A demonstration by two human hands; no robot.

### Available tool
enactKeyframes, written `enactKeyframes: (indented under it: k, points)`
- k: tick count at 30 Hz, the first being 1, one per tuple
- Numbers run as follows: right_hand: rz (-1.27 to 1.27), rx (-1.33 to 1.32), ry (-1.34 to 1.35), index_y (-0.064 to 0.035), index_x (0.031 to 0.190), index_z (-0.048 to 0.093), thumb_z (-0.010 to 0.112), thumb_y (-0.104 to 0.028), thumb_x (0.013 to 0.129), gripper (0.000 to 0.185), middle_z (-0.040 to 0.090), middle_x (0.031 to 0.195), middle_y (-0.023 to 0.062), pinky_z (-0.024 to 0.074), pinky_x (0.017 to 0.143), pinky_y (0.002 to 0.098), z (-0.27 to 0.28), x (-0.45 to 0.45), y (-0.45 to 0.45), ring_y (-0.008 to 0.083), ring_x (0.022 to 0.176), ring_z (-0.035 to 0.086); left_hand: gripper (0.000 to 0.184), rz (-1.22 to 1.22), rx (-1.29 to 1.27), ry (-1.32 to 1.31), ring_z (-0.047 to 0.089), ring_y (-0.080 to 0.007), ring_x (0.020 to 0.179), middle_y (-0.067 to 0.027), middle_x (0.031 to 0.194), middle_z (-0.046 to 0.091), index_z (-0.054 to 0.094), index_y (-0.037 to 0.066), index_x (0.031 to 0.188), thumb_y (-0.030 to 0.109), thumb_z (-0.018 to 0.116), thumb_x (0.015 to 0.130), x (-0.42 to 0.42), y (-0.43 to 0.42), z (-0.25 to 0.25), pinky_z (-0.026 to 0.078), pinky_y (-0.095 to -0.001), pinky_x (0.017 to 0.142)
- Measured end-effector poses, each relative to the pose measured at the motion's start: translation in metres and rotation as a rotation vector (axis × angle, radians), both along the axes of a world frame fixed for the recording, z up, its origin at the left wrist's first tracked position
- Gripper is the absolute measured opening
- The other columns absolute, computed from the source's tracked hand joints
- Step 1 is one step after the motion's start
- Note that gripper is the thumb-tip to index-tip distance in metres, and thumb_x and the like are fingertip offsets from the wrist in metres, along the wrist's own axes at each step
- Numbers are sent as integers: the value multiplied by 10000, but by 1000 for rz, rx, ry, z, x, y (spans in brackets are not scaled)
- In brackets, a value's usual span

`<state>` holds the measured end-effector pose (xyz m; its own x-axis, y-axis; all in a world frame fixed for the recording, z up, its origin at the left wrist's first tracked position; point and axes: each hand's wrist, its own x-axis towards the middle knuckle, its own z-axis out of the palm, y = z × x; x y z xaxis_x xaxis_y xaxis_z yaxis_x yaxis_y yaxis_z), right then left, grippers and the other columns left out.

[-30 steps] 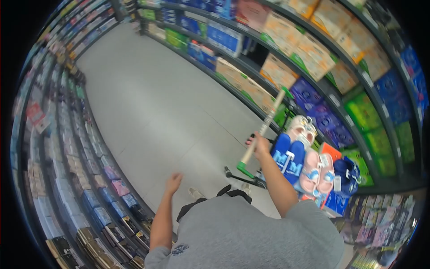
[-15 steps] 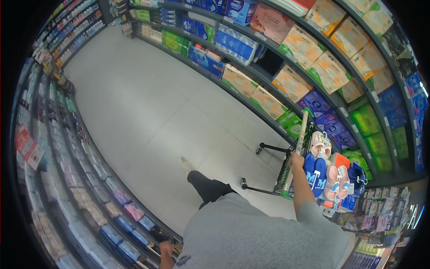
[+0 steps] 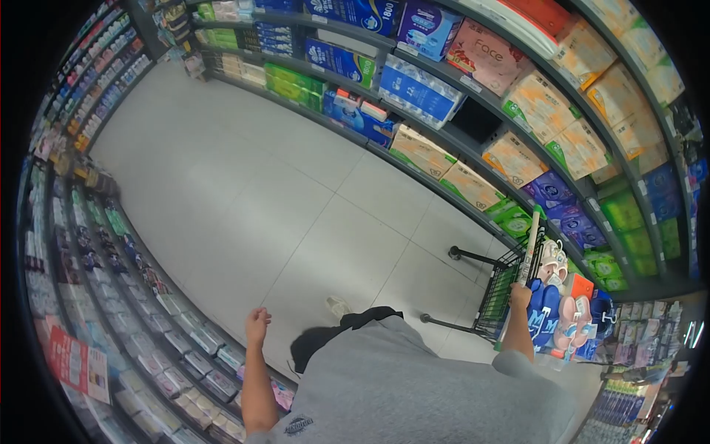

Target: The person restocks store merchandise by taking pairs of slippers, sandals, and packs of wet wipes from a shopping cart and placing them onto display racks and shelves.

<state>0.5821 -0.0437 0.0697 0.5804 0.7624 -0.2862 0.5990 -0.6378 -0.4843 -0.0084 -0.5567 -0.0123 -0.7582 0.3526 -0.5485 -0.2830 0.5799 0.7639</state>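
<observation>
My right hand (image 3: 521,296) is wrapped round the pale handle bar (image 3: 529,248) of a black wire shopping cart (image 3: 497,300) at the right. Blue slippers (image 3: 543,314), pink slippers (image 3: 574,323), cream clogs (image 3: 553,260) and a dark blue pair (image 3: 603,314) lie in the cart, with an orange box (image 3: 579,284) between them. My left hand (image 3: 258,324) hangs in the air over the floor, near the left shelves. It touches nothing, and its fingers are curled loosely; whether anything is between them is too small to tell.
Shelves of tissue packs (image 3: 418,152) run along the right side, close beside the cart. Shelves of small packages (image 3: 170,344) line the left, with a red and white sign (image 3: 78,364). Grey tiled floor (image 3: 244,177) lies between them. My shoe (image 3: 339,306) shows below.
The cart and my right hand on its bar have shifted right and down in view. My left hand swung down to the lower edge, then came back up. The shelves have shifted too.
</observation>
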Motion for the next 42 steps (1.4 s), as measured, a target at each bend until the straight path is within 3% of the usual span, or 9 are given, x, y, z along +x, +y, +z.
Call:
enactKeyframes:
  k: [5, 10, 17, 19, 22, 25, 28, 34, 42]
  points:
    - [72, 10, -148, 46, 828, 638, 682, -191, 727, 261, 608, 642, 130, 447, 441, 395, -15, -59, 7, 241, 495, 573, 266, 75, -217, -229, 628, -159, 677, -85, 814, 672, 613, 41, 1017, 281, 583, 906, -41, -25, -22, 466, -272, 574]
    - [76, 19, -179, 63, 827, 623, 721, -201, 749, 293, 608, 647, 126, 447, 446, 387, -3, -165, 1, 233, 510, 572, 272, 188, -334, -434, 643, -190, 666, -120, 807, 677, 617, 21, 1036, 233, 587, 869, -69, -79, -43, 475, -296, 552]
    - [16, -26, -118, 66, 813, 595, 742, -217, 783, 321, 619, 694, 131, 456, 451, 381, -6, -317, 16, 232, 539, 579, 235, 298, -507, -520, 628, -213, 612, -130, 745, 656, 601, 35, 1036, 168, 563, 845, -230, -92, -57, 472, -306, 504]
    - [-18, -33, -136, 70, 776, 601, 753, -223, 772, 330, 609, 650, 132, 462, 454, 379, -17, -350, 5, 236, 522, 580, 234, 320, -319, -488, 624, -198, 606, -123, 748, 658, 598, 32, 1022, 188, 570, 849, -298, -98, -86, 475, -305, 512]
    - [20, -82, -145, 112, 768, 633, 780, -260, 733, 401, 659, 732, 204, 505, 515, 397, -9, -432, 7, 291, 587, 650, 247, 226, -236, -252, 624, -172, 613, -117, 751, 661, 602, 6, 1003, 210, 576, 865, -398, -25, -46, 475, -283, 515]
    - [101, -46, -190, 127, 765, 633, 715, -166, 692, 313, 667, 758, 231, 520, 624, 405, -57, -455, 34, 329, 677, 675, 272, 119, -119, -150, 637, -168, 661, -123, 778, 668, 614, -30, 997, 213, 566, 884, -460, 29, -36, 481, -264, 547]
    - [153, 9, -193, 142, 769, 623, 614, -100, 660, 266, 667, 776, 255, 516, 686, 416, -56, -515, 40, 364, 771, 681, 288, 28, -148, -83, 645, -180, 705, -135, 810, 671, 619, -45, 1022, 206, 567, 891, -499, 67, -17, 501, -277, 588]
    - [107, 49, 3, 148, 685, 589, 611, -94, 685, 243, 622, 623, 201, 499, 541, 373, -50, -652, 53, 276, 565, 648, 288, -68, -112, -187, 660, -209, 754, -151, 837, 670, 614, -58, 1038, 186, 586, 888, -522, 75, -27, 532, -307, 643]
    - [105, 118, 199, 108, 593, 572, 623, -74, 691, 213, 560, 495, 143, 459, 455, 343, -46, -838, 53, 229, 456, 592, 307, 5, -476, -482, 658, -212, 673, -136, 820, 683, 614, -14, 1057, 218, 601, 857, -589, -60, -68, 501, -309, 552]
